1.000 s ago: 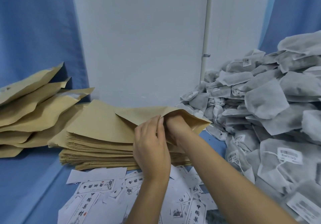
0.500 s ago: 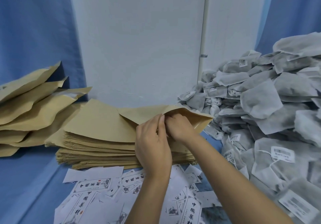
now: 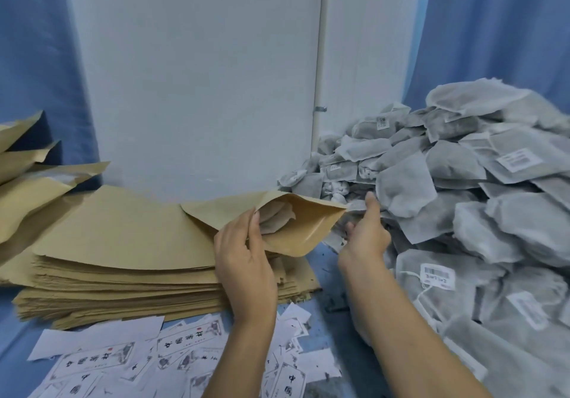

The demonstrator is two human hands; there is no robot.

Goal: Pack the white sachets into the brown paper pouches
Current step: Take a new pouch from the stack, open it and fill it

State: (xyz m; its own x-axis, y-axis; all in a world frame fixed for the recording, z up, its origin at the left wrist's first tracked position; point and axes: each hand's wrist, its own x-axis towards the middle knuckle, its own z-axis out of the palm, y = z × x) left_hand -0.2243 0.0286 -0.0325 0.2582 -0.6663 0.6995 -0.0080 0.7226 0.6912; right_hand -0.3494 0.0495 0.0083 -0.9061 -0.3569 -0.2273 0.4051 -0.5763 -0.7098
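The left hand (image 3: 243, 252) fingers pinch the brown paper pouch (image 3: 302, 231) at center, holding its mouth open for loading. The right hand (image 3: 365, 237) reaches among the white sachets (image 3: 462, 197) at three o'clock; its grip cannot be told.

Held pouch (image 3: 296, 228): kraft brown outside, paler glossy tan inside.
Sachet in pouch (image 3: 276, 219): off-white, brownish tint through mesh.
Stack of flat pouches (image 3: 123, 243): plain kraft brown.
Filled pouches (image 3: 30, 187): same brown, one with whitish patch near mouth.
Sachet heap (image 3: 462, 200): white-grey mesh, dark contents showing as grey mottling.
Sachet tags (image 3: 438, 274): white, black barcode stripes.
Paper labels (image 3: 188, 342): white, black Chinese characters, grey pictures, thin dark border, small red mark.
Counter (image 3: 324, 269): blue, dark specks.
Curtains (image 3: 37, 42): blue.
Wall panel (image 3: 197, 73): plain white.
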